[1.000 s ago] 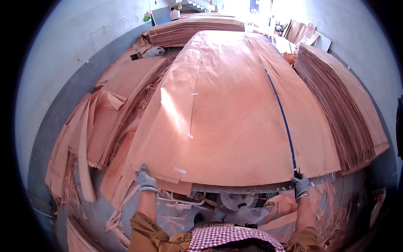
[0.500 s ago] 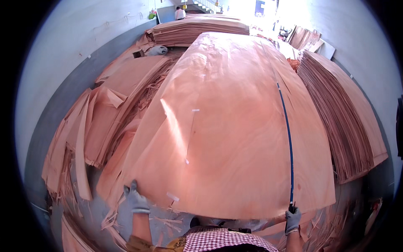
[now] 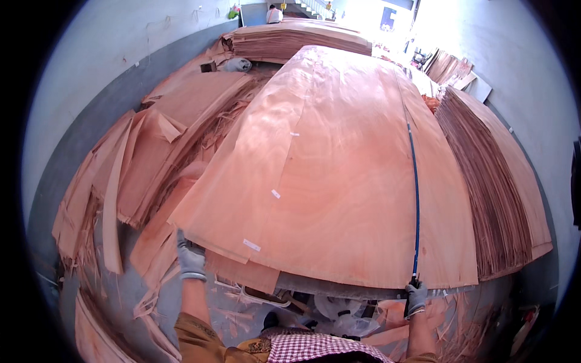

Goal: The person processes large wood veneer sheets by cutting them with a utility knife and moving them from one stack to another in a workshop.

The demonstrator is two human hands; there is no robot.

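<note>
A large reddish wood veneer sheet (image 3: 357, 199) with small white tape pieces (image 3: 252, 245) covers the stack in front of me. My left hand (image 3: 191, 260), in a grey glove, is at the sheet's near left corner, its fingertips closed at the edge and partly hidden there. In a matching glove, my right hand (image 3: 416, 297) grips the black handle of a long, thin blue pole (image 3: 416, 199). The pole lies lengthwise over the right part of the sheet, pointing away from me.
Veneer stacks stand to the right (image 3: 484, 181) and at the back (image 3: 302, 42). Crumpled veneer sheets (image 3: 163, 133) lie along the left wall. Torn strips and a clear plastic bag (image 3: 345, 311) are on the floor by my feet. Far off, a person (image 3: 274, 14) is visible.
The sheet's bright raised crease on the left has flattened, and its near left corner sits farther away. My left hand moved away from me with it. The under-edge and floor items now show.
</note>
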